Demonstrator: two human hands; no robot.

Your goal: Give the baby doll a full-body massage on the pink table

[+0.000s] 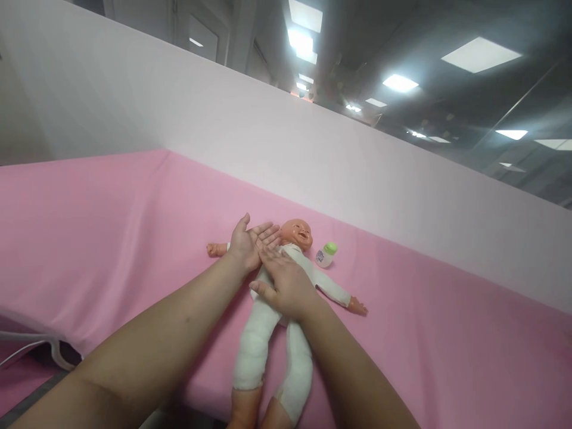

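A baby doll (254, 345) in a white cloth suit lies on its back, its head away from me and its arms spread. My left hand (254, 241) is held palm up over the doll's shoulder, fingers stretched out and pointing at its head. Palm down, my right hand (288, 280) lies above the doll's chest with its fingers extended. Its fingertips meet the left palm. Neither hand grips anything. A small bottle (326, 255) with a green cap stands or leans beside the doll's head. Part of the doll's torso is hidden under my hands.
Pink cloth (447, 333) covers the surface under the doll. A white partition (268, 143) rises along the far side. At the lower left, a white tube or cable (56, 351) shows by the cloth's edge. Ceiling lights (480, 55) shine beyond the partition.
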